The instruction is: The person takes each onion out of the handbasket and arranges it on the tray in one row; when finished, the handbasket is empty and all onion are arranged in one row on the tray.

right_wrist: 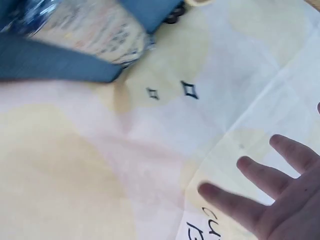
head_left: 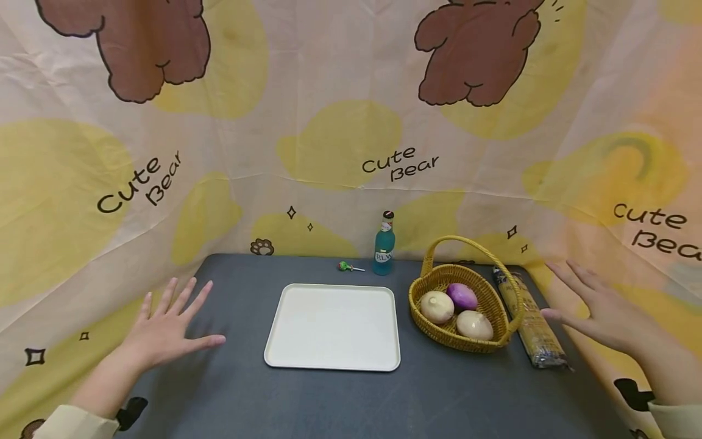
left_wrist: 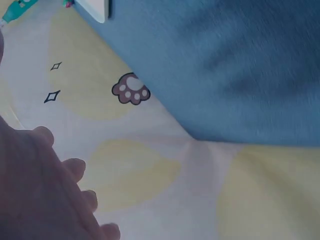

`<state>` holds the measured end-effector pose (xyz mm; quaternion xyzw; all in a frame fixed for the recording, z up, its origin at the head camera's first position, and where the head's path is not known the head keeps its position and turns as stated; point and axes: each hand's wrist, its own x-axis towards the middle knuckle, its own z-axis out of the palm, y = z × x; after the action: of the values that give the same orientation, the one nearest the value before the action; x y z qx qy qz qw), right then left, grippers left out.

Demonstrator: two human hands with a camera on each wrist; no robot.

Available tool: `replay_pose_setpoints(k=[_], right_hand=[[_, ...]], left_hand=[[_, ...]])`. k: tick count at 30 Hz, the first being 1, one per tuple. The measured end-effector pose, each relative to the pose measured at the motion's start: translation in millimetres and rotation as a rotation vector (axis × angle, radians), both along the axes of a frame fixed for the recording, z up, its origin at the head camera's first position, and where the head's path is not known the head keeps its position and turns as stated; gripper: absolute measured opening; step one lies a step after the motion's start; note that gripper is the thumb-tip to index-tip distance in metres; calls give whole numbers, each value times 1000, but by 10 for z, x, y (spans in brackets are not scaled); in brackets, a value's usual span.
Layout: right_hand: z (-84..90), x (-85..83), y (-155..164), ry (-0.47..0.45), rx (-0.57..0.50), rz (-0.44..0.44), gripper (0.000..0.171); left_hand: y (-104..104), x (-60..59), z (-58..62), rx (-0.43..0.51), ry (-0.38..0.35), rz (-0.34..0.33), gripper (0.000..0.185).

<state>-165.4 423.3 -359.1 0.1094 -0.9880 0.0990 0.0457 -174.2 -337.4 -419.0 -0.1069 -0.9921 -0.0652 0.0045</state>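
The packet of noodles (head_left: pixel 531 317) lay along the table's right edge, just beside the wicker basket (head_left: pixel 433 277) of three onions. Nearest it hovered the right hand (head_left: pixel 598 308), fingers spread wide, empty. The left hand (head_left: pixel 167 326) was likewise splayed, flanking the cream tray (head_left: pixel 334 326).

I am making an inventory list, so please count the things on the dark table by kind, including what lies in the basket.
Tray: 1
Wicker basket: 1
Onions in the basket, two pale and one purple: 3
Blue bottle: 1
Lollipop: 1
Noodle packet: 1
Total: 8
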Motion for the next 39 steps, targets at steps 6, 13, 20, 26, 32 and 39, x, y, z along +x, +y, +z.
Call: replay_pose_setpoints(k=[6,13,20,26,32,39], right_hand=[[73,13,-146,86,-251,55,91],[81,43,-351,234,-355,103,84],[47,41,-498,376,-450,165,83],[76,24,-666,539,-520,217,93],[87,13,-887,546,-604,261,87],[25,-10,-1144,534,-536,294,83]], left_hand=[[154,-6,-152,203,-13,-36,113],[275,-12,-429,371,-11,-60,110],[406,1,-619,440,13,-55,106],[525,-26,-704,459,3,-4,104],[679,-68,-813,466,-40,1,103],[858,-72,-916,470,-53,-23,104]])
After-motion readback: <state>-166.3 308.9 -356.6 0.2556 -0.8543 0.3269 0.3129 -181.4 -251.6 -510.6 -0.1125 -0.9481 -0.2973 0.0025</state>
